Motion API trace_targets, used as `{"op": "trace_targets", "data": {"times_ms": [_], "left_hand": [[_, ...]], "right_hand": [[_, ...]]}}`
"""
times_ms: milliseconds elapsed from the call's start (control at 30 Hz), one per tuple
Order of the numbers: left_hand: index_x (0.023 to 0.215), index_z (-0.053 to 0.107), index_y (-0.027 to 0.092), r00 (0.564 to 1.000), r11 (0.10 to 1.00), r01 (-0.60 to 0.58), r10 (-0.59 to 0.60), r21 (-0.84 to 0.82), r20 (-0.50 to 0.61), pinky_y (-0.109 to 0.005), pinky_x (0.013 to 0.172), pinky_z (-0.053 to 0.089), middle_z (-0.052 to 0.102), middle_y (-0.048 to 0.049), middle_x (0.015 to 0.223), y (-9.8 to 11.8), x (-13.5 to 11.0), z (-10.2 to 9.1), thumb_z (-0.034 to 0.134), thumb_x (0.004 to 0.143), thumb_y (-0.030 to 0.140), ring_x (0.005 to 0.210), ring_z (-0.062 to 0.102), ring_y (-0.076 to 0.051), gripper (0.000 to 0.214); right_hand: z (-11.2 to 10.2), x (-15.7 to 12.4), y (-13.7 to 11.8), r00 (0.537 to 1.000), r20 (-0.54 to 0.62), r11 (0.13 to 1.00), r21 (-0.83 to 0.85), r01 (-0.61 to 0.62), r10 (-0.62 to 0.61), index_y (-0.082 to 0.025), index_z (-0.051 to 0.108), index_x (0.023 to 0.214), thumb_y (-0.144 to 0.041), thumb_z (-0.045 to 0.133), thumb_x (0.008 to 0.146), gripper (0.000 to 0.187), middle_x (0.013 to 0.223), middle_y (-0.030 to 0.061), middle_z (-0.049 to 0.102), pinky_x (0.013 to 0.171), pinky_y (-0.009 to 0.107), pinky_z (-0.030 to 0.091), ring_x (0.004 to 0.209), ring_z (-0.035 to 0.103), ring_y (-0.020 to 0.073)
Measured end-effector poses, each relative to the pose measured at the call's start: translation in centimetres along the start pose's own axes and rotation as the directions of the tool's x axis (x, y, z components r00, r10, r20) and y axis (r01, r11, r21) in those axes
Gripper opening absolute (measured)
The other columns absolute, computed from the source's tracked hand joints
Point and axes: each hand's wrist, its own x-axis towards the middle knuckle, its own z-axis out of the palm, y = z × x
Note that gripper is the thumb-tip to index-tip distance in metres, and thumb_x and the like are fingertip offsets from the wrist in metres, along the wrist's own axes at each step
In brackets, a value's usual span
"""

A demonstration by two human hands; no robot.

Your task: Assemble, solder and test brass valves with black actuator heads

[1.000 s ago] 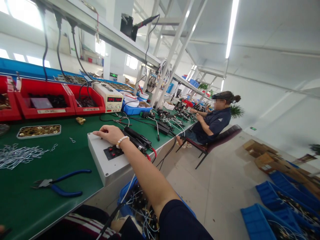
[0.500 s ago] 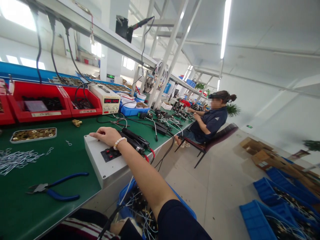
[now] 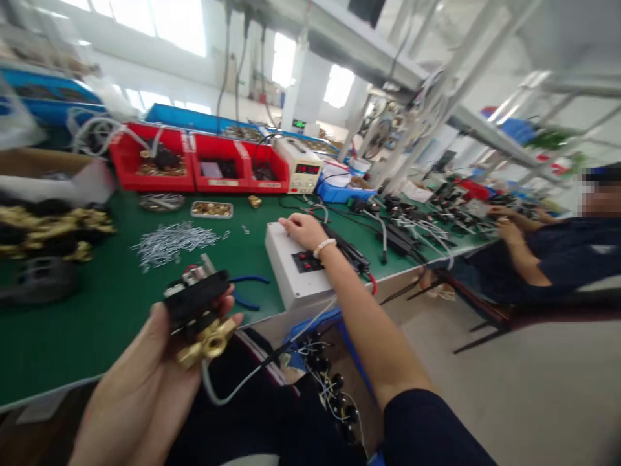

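Note:
My left hand point(image 3: 145, 369) is closed around a brass valve with a black housing point(image 3: 198, 298), held up over the table's front edge. A grey cable point(image 3: 228, 395) runs from the valve off to the right. Brass fittings show at its lower side, and my fingers hide part of its underside. My right hand point(image 3: 303, 230) rests on top of a light grey control box point(image 3: 286, 265) with red switches, fingers stretched out over its far end. Blue-handled pliers point(image 3: 252, 279) lie between the valve and the box, partly covered by the valve.
Metal clips point(image 3: 174, 243) lie in a pile on the green table point(image 3: 121, 310). Red bins point(image 3: 218, 184) and a power supply point(image 3: 303, 169) stand behind. Brass valves point(image 3: 48, 226) are heaped at the left. A blue crate point(image 3: 356, 343) sits below; a co-worker point(image 3: 538, 252) sits at the right.
The view has swung left, and my left hand has come into sight with the valve in it. My right hand stays on the control box.

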Motion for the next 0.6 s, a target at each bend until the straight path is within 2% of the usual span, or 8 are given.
{"op": "trace_targets", "data": {"times_ms": [67,133,233,300,367,433,500,600], "left_hand": [[0.125,0.062,0.016,0.991,0.992,-0.052,0.065,0.113,-0.115,-0.037,0.082,0.064,0.073,-0.0157,0.114,0.2,-0.2,0.5,0.046,0.100,0.027,0.094,0.074,-0.023,0.032],[0.120,0.064,0.011,0.987,0.992,-0.027,0.047,0.127,-0.156,-0.037,0.079,0.065,0.074,-0.0172,0.111,0.1,0.0,1.0,0.040,0.102,0.027,0.087,0.075,-0.021,0.034],[0.114,0.066,0.008,0.994,0.996,0.028,-0.018,0.091,-0.108,-0.036,0.078,0.065,0.073,-0.0192,0.112,0.1,0.1,1.3,0.035,0.103,0.028,0.085,0.074,-0.019,0.039],[0.111,0.067,0.009,0.997,0.997,0.043,-0.038,0.071,-0.074,-0.036,0.078,0.064,0.073,-0.0189,0.111,0.2,0.0,1.3,0.034,0.104,0.030,0.084,0.074,-0.019,0.040],[0.110,0.067,0.009,0.996,0.997,0.051,-0.046,0.064,-0.072,-0.037,0.078,0.064,0.074,-0.0180,0.107,0.2,-0.2,1.2,0.034,0.103,0.031,0.081,0.073,-0.019,0.040],[0.112,0.066,0.011,0.998,0.997,0.011,-0.007,0.072,-0.064,-0.038,0.078,0.064,0.074,-0.0156,0.106,0.1,-0.2,1.0,0.040,0.102,0.032,0.082,0.073,-0.020,0.035],[0.120,0.063,0.018,0.995,0.992,-0.088,0.092,0.089,-0.042,-0.035,0.079,0.063,0.072,-0.0110,0.113,-0.1,-0.1,0.7,0.051,0.098,0.029,0.088,0.073,-0.019,0.027],[0.132,0.053,0.026,0.973,0.966,-0.223,0.228,0.132,-0.026,-0.029,0.081,0.060,0.068,-0.0067,0.123,-0.2,0.1,0.3,0.068,0.088,0.022,0.095,0.072,-0.018,0.047]], "right_hand": [[0.2,0.6,0.4,1.000,-0.011,1.000,0.023,0.006,-0.006,-0.017,0.059,0.058,-0.042,0.059,0.091,0.042,0.058,-0.0017,0.059,0.065,0.025,0.035,0.061,0.052,0.0123],[0.3,1.1,0.9,1.000,-0.017,0.999,0.039,0.008,-0.007,-0.018,0.057,0.053,-0.052,0.053,0.091,0.051,0.054,-0.0002,0.057,0.064,0.027,0.036,0.059,0.052,0.0134],[0.3,1.3,1.3,1.000,-0.021,0.999,0.043,0.009,-0.008,-0.018,0.059,0.053,-0.061,0.047,0.090,0.058,0.053,0.0019,0.057,0.062,0.028,0.038,0.055,0.052,0.0135],[0.3,1.2,1.4,1.000,-0.012,0.999,0.045,0.016,-0.015,-0.017,0.064,0.060,-0.060,0.055,0.084,0.050,0.057,0.0027,0.061,0.060,0.029,0.039,0.055,0.052,0.0132],[0.3,1.0,1.5,0.999,0.005,0.998,0.055,0.031,-0.032,-0.015,0.069,0.072,-0.051,0.066,0.077,0.036,0.066,0.0039,0.067,0.061,0.028,0.041,0.059,0.055,0.0133],[0.2,0.9,1.5,0.998,0.019,0.997,0.053,0.052,-0.053,-0.015,0.072,0.082,-0.042,0.072,0.072,0.029,0.076,0.0056,0.071,0.064,0.029,0.042,0.064,0.057,0.0140],[0.1,0.8,1.4,0.997,0.028,0.997,0.035,0.064,-0.065,-0.015,0.073,0.085,-0.038,0.073,0.070,0.028,0.079,0.0062,0.071,0.064,0.029,0.043,0.066,0.058,0.0145],[0.0,1.0,1.5,0.998,0.033,0.998,0.026,0.056,-0.057,-0.015,0.074,0.083,-0.037,0.073,0.070,0.026,0.076,0.0057,0.071,0.063,0.030,0.044,0.065,0.058,0.0145]]}}
